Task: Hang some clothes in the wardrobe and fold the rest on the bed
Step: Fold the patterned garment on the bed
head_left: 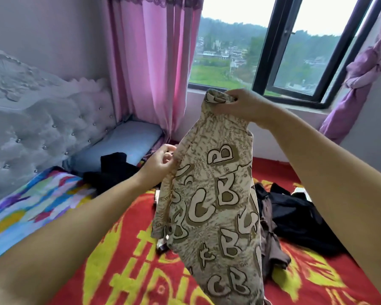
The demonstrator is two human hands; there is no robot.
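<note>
Hands both grip the beige lettered garment (216, 205) hanging over the bed (123, 256), right hand (240, 105) pinching its top at 12 o'clock, left hand (161, 166) its edge at 9; spreading it flat would help folding.

Soft daylight via window (273, 51), overexposed sky, wide-angle edge warp, slight blur.

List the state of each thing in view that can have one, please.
Patterned shirt: held up, hanging over the bed.
Right hand: shut on shirt top.
Left hand: pinching shirt edge.
Black clothes: unfolded, heaped on bed.
Window: sash swung open.
Pink curtain: hanging loose.
Purple curtain: knotted.
</note>
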